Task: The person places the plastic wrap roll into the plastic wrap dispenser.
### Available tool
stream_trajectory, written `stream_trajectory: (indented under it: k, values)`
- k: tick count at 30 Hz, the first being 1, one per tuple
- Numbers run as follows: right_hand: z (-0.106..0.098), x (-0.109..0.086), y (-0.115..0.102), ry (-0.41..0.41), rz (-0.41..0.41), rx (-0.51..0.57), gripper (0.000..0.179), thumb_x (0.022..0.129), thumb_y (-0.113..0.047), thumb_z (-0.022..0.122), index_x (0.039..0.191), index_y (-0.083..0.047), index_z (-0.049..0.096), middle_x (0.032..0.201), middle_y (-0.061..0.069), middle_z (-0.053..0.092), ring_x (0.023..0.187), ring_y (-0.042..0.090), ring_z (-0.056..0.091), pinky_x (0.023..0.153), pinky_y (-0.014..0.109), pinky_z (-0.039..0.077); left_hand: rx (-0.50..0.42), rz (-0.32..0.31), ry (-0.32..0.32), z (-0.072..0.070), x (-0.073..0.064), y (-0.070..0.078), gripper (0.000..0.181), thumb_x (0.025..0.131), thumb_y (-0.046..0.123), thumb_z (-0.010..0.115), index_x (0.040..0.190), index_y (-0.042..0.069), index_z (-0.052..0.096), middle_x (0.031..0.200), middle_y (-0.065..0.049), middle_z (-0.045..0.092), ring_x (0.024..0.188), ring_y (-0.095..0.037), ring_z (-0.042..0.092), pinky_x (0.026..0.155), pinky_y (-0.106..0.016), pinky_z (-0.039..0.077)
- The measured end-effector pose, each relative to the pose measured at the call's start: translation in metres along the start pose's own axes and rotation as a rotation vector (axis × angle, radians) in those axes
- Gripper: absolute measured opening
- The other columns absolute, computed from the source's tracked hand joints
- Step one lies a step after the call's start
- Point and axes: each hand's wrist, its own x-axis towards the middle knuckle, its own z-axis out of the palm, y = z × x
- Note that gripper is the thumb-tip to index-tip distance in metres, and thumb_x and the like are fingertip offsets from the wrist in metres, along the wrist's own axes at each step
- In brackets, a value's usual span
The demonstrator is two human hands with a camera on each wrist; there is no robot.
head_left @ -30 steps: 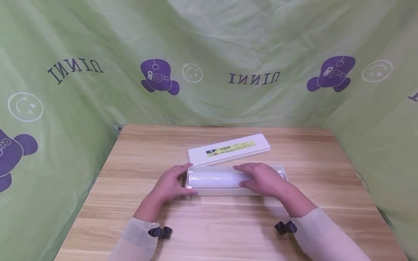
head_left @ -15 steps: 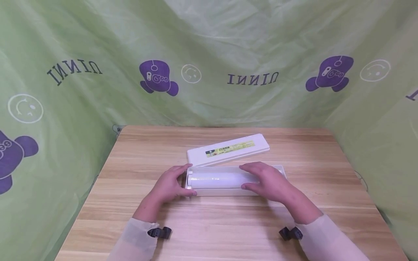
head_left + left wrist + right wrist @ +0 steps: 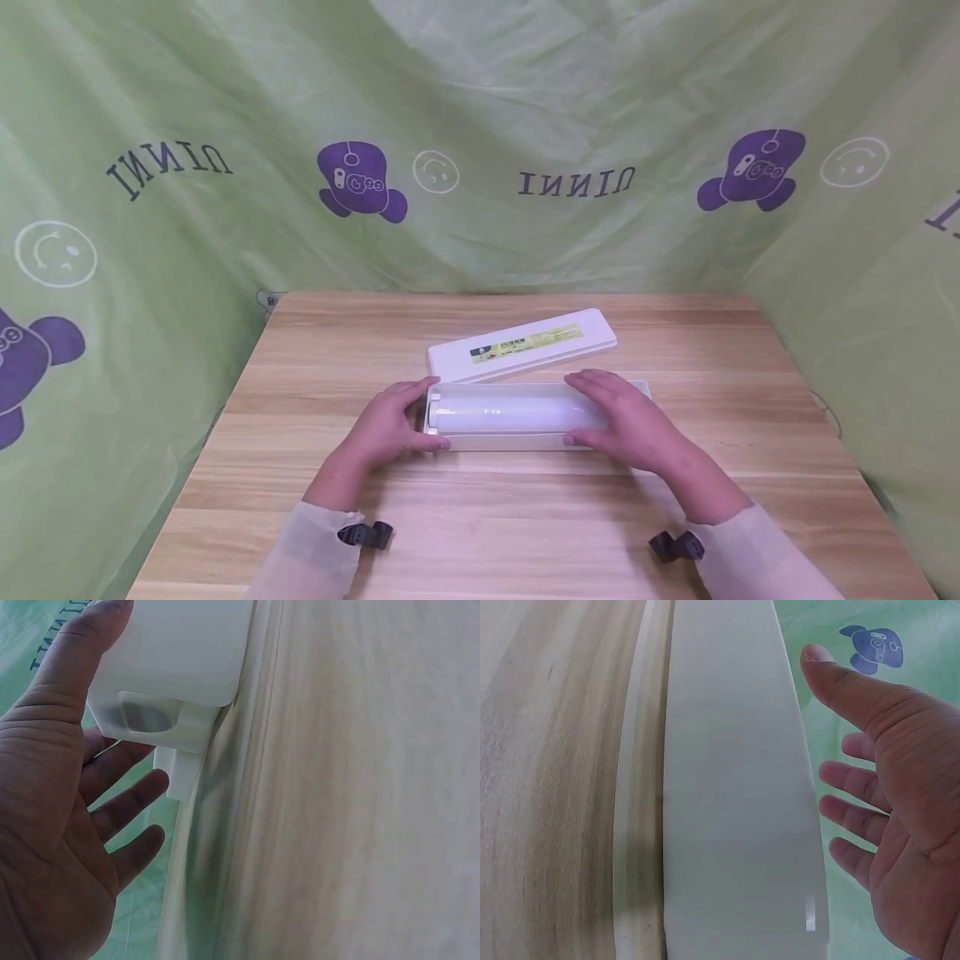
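Note:
A long white cling film box (image 3: 517, 443) lies lengthwise across the table, its top off. Inside it rests a shiny, pale roll of cling film (image 3: 510, 413). My left hand (image 3: 388, 423) grips the box's left end, thumb on the front wall and fingers at the back. The left wrist view shows the thumb against the white end of the box (image 3: 176, 649). Over the right part of the box is my right hand (image 3: 628, 418), fingers spread at the back and thumb in front. In the right wrist view its thumb stands apart from the box wall (image 3: 735, 780).
Just behind the box lies its white lid (image 3: 453, 358), slanted, with a yellow-green label. The wooden table (image 3: 480, 525) extends around them. Green printed cloth (image 3: 480, 242) hangs behind the table and at both sides.
My right hand has slid to the right along the box, uncovering more of the roll. The left hand keeps its hold on the left end. Box and lid stay in place.

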Motion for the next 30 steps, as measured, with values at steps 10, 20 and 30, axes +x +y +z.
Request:
stream_trajectory:
  k: [10, 20, 30]
  values:
    - [-0.002, -0.008, 0.010, -0.009, 0.046, -0.010, 0.097, 0.074, -0.052, 0.091, 0.151, -0.008, 0.053, 0.154, 0.012, 0.052, 0.148, 0.036, 0.039, 0.126, 0.057, 0.022, 0.001, 0.004, 0.002, 0.000, -0.001, 0.001, 0.115, 0.057, 0.066, 0.094, 0.155, 0.023, 0.052, 0.144, -0.012, 0.060, 0.134, -0.034, 0.054, 0.116, -0.052, 0.041]
    - [-0.002, -0.016, 0.025, -0.004, 0.083, -0.010, 0.101, 0.072, -0.052, 0.092, 0.152, -0.007, 0.051, 0.156, 0.015, 0.049, 0.149, 0.042, 0.034, 0.127, 0.058, 0.016, 0.011, 0.006, 0.003, 0.001, -0.001, 0.001, 0.114, 0.057, 0.064, 0.095, 0.155, 0.023, 0.051, 0.143, -0.010, 0.061, 0.134, -0.032, 0.055, 0.116, -0.050, 0.041]
    - [-0.001, -0.022, 0.036, -0.006, 0.100, 0.002, 0.106, 0.070, -0.055, 0.093, 0.154, -0.007, 0.048, 0.159, 0.018, 0.044, 0.150, 0.043, 0.031, 0.126, 0.060, 0.015, 0.013, -0.004, -0.005, 0.002, 0.000, -0.002, 0.117, 0.057, 0.070, 0.092, 0.156, 0.023, 0.050, 0.145, -0.011, 0.059, 0.135, -0.033, 0.053, 0.117, -0.051, 0.040]
